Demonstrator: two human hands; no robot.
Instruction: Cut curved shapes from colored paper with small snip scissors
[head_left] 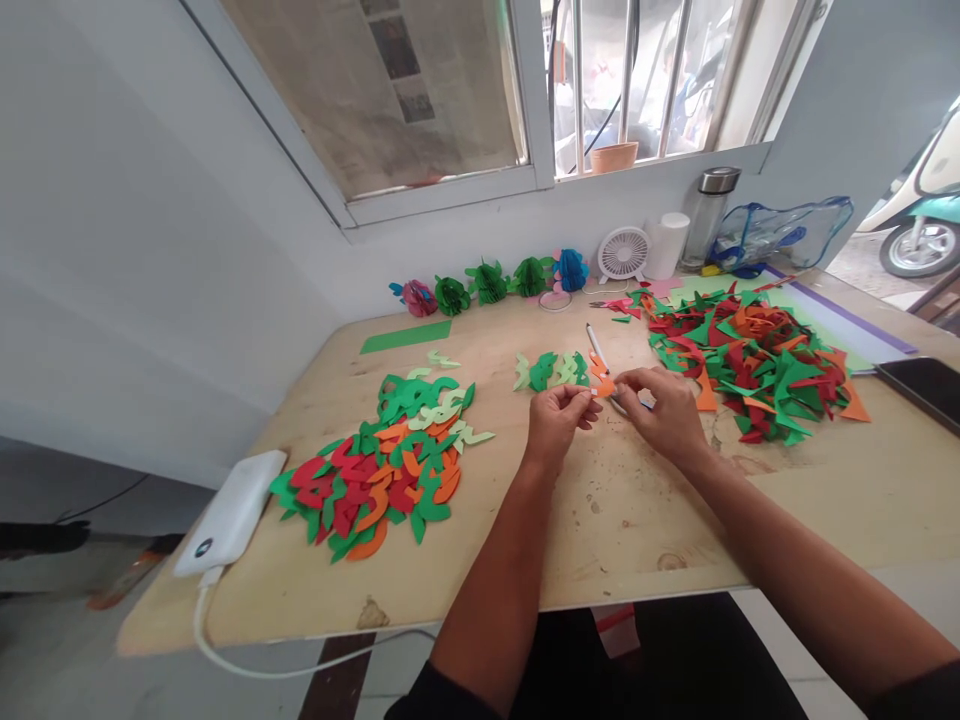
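Pinching a small orange paper piece (604, 388) between thumb and finger, the left hand (561, 415) is nearly closed, spare fingers loosely curled. The right hand (664, 405) is on the other side, fingers bunched by the piece's edge; can't tell if it's gripping the paper or something else, it's too small to make out. So the orange bit sits right between the two hands, just above the tabletop (465, 565).

Progress-wise, probably partway along. Left of the hands there's a big pile of cut shapes (356, 475) in red, orange and two greens, and just beyond the hands a short row of green pieces (543, 371) is laid out. Right of the hands is a chunky heap of scraps (795, 385), offcuts by the look of it. How many pieces are left is anyone's guess. Farther out past the hands, five ball-shaped paper ornaments (491, 283) look finished.

Material-wise, it all seems to be matte card or something felt-like. The cut shapes are curvy, wavy and leaf-like, the scraps are jagged triangles and slivers, and the ornaments have pleated, honeycomb-style surfaces. The tabletop is pale wood with darker knots, speckled with little crumbs close below the hands.
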